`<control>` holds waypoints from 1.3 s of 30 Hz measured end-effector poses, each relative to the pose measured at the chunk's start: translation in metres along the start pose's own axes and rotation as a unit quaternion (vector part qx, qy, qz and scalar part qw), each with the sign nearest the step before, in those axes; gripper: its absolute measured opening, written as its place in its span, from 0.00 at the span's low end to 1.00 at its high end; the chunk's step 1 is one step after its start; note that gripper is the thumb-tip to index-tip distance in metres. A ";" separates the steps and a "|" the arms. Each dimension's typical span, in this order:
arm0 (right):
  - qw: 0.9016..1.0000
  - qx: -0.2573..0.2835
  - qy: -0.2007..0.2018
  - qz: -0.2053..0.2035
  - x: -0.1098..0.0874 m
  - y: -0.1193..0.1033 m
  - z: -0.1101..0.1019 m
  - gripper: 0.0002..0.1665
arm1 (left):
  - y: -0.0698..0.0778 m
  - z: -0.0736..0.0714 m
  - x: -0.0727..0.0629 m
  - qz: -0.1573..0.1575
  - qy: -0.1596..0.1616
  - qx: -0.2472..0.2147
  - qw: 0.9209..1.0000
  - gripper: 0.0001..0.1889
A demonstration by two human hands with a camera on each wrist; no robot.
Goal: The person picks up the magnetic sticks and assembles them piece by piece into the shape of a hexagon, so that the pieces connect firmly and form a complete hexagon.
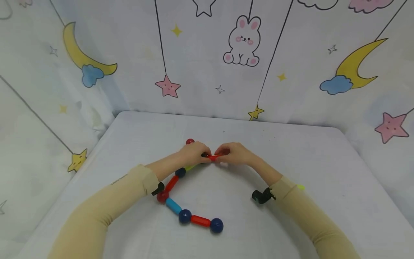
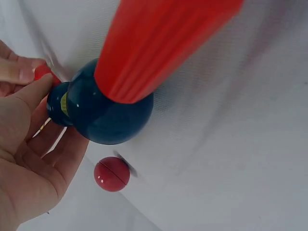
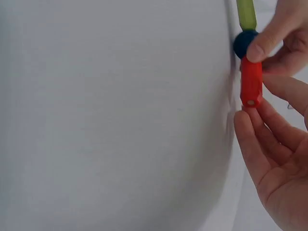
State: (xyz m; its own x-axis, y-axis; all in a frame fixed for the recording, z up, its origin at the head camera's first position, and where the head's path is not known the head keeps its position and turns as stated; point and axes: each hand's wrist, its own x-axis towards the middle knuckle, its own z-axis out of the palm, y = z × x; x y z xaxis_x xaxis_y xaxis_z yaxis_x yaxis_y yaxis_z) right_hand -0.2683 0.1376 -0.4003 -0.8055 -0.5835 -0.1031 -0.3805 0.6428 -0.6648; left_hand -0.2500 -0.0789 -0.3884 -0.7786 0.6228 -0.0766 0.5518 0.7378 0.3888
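Note:
My left hand (image 1: 194, 153) pinches a dark blue ball (image 3: 244, 44) between thumb and fingers, its thumb tip lying where a red magnetic rod (image 3: 251, 84) joins the ball. A yellow-green rod (image 3: 247, 14) runs from that ball's other side to another dark blue ball (image 1: 180, 172). The chain continues through a red rod (image 1: 171, 183), red ball (image 1: 162, 196), light blue rod (image 1: 173, 205), dark blue ball (image 1: 185, 216), red rod (image 1: 200, 221) and end ball (image 1: 216, 225). My right hand (image 1: 236, 154) is around the first red rod's free end, fingers loosely bent, thumb tip just off it.
A loose red ball (image 1: 190, 141) lies beyond my left hand. Something yellow-green (image 1: 301, 187) shows from behind the right sleeve. Black wrist devices hang under both forearms, the right one (image 1: 262, 196) close over the white table (image 1: 239, 230). A patterned curtain (image 1: 200, 54) stands behind the table.

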 end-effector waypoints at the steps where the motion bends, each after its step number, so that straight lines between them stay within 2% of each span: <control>1: 1.000 0.002 0.001 0.006 0.004 0.000 -0.001 0.13 | -0.001 0.000 -0.001 -0.003 0.002 0.000 1.000 0.10; 6: 1.000 0.014 0.022 0.008 0.034 -0.001 -0.004 0.15 | -0.005 0.002 -0.006 -0.017 0.010 0.003 1.000 0.10; 12: 0.999 0.022 -0.016 -0.018 0.070 -0.009 0.005 0.23 | -0.011 0.004 -0.015 -0.021 0.033 -0.011 0.999 0.10; 16: 0.998 0.014 -0.042 -0.036 0.082 -0.021 0.012 0.27 | -0.014 0.003 -0.022 -0.023 0.050 -0.022 0.998 0.10; 20: 0.997 -0.017 -0.045 -0.057 0.090 -0.033 0.019 0.29 | -0.016 0.000 -0.027 -0.030 0.054 -0.035 0.997 0.10; 23: 0.996 -0.047 -0.036 -0.068 0.094 -0.039 0.022 0.26 | -0.017 -0.001 -0.027 -0.031 0.054 -0.044 0.997 0.09; 26: 0.997 -0.058 -0.022 -0.055 0.092 -0.040 0.022 0.22 | -0.017 -0.001 -0.026 -0.028 0.055 -0.052 0.997 0.09; 30: 0.999 -0.040 -0.005 -0.013 0.079 -0.029 0.015 0.20 | -0.017 -0.001 -0.025 -0.029 0.051 -0.051 0.997 0.09; 35: 0.999 -0.008 -0.012 0.041 0.047 -0.010 0.000 0.21 | -0.017 0.001 -0.025 -0.050 0.038 -0.058 0.996 0.10; 39: 0.998 0.008 -0.020 0.064 0.021 0.004 -0.007 0.22 | -0.016 0.002 -0.025 -0.064 0.036 -0.065 0.995 0.11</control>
State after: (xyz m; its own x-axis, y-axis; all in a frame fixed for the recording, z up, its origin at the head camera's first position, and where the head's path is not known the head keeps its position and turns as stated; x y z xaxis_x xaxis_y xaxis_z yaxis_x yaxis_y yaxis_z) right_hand -0.2899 0.1311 -0.4002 -0.8286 -0.5161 -0.2167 -0.2684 0.7060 -0.6554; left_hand -0.2385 -0.1054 -0.3944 -0.8620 0.5020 -0.0701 0.4064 0.7673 0.4960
